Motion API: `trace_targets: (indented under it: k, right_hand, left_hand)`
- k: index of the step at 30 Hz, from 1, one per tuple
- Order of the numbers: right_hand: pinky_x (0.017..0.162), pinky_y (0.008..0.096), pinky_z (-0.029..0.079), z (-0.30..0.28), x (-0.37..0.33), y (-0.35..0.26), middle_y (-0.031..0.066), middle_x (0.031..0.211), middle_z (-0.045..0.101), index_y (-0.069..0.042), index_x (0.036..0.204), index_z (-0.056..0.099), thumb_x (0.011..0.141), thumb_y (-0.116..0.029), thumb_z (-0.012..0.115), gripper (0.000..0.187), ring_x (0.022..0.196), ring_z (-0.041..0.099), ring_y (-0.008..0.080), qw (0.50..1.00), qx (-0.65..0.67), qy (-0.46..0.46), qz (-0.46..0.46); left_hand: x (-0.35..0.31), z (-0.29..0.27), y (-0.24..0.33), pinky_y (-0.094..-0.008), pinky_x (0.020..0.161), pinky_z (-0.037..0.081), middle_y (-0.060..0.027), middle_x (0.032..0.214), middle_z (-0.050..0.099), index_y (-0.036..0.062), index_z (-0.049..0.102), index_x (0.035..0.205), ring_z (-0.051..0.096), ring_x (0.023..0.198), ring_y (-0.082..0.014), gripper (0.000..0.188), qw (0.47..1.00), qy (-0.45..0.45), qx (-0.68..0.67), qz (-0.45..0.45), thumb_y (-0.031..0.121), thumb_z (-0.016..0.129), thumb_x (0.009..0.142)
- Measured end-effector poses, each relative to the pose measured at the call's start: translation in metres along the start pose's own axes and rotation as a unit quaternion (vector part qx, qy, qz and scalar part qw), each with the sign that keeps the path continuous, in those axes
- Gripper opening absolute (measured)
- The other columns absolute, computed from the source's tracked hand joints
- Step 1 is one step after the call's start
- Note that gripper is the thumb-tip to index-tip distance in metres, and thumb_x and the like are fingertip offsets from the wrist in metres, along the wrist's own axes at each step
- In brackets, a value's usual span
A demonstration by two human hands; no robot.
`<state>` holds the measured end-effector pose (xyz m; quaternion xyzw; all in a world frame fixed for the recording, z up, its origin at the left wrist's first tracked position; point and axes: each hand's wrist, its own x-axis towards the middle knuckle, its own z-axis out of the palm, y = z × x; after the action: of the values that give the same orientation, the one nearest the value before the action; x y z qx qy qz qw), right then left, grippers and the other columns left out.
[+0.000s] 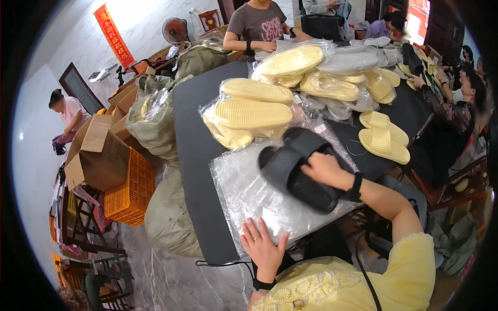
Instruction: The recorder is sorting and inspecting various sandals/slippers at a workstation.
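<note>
My right hand (326,169) grips a pair of black slippers (298,166) stacked together, held over a pile of clear plastic bags (249,194) on the dark table (194,150). My left hand (263,250) lies flat with fingers spread on the near edge of those bags. Just beyond the black slippers sit bagged pale yellow slippers (251,111).
More bagged yellow slippers (311,70) pile at the table's far end, and a loose yellow pair (384,136) lies to the right. Other people work around the table. Stuffed sacks (153,119), cardboard boxes (96,150) and an orange crate (132,189) stand on the floor at left.
</note>
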<state>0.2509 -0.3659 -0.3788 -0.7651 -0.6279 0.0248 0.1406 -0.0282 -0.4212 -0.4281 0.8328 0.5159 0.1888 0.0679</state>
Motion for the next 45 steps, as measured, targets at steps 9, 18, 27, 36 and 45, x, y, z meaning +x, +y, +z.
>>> trace_targets:
  k: [9,18,27,36,45]
  right_hand:
    - [0.067,0.0478,0.050,-0.031,-0.033,0.033,0.0215,0.082,0.062,0.001,0.079,0.063,0.078,-0.035,0.061,0.036,0.075,0.061,0.0408,0.995,0.049,0.068,0.057]
    - [0.062,0.0454,0.051,-0.024,-0.075,0.063,0.0161,0.081,0.061,0.000,0.074,0.062,0.082,-0.040,0.058,0.041,0.070,0.062,0.0372,0.999,0.008,-0.020,0.041]
    - [0.069,0.0433,0.048,-0.046,-0.049,0.209,0.0193,0.085,0.061,0.002,0.080,0.065,0.077,-0.042,0.065,0.044,0.080,0.061,0.0365,0.994,-0.022,-0.043,0.098]
    - [0.070,0.0409,0.048,-0.053,-0.050,0.201,0.0127,0.086,0.061,-0.004,0.090,0.063,0.068,-0.033,0.075,0.038,0.081,0.060,0.0313,0.977,-0.064,0.078,0.188]
    - [0.067,0.0241,0.049,-0.057,-0.087,0.004,0.0045,0.098,0.061,-0.004,0.124,0.051,0.096,-0.024,0.047,0.035,0.076,0.058,0.0095,0.744,0.655,-0.103,0.081]
  left_hand:
    - [0.001,-0.001,0.003,-0.0534,0.106,0.016,-0.0256,0.143,0.027,-0.0006,0.038,0.134,0.022,0.133,-0.0428,0.085,1.000,-0.008,0.002,0.004,0.058,0.060,0.076]
    - [0.000,0.000,0.002,-0.0526,0.108,0.012,-0.0265,0.144,0.023,-0.0027,0.036,0.135,0.017,0.135,-0.0416,0.086,0.999,-0.035,0.021,0.004,0.055,0.061,0.076]
    - [0.002,-0.010,0.005,-0.0549,0.106,0.016,-0.0277,0.144,0.024,-0.0026,0.034,0.135,0.020,0.133,-0.0455,0.086,0.999,-0.041,0.010,0.014,0.055,0.060,0.076]
    - [-0.002,-0.001,0.001,-0.0538,0.107,0.014,-0.0273,0.143,0.024,-0.0025,0.034,0.135,0.019,0.134,-0.0441,0.084,0.999,-0.021,0.024,0.017,0.052,0.060,0.078]
    - [0.000,0.001,-0.003,-0.0530,0.107,0.014,-0.0260,0.143,0.026,-0.0023,0.037,0.133,0.019,0.134,-0.0414,0.082,1.000,-0.018,0.021,0.013,0.054,0.059,0.078]
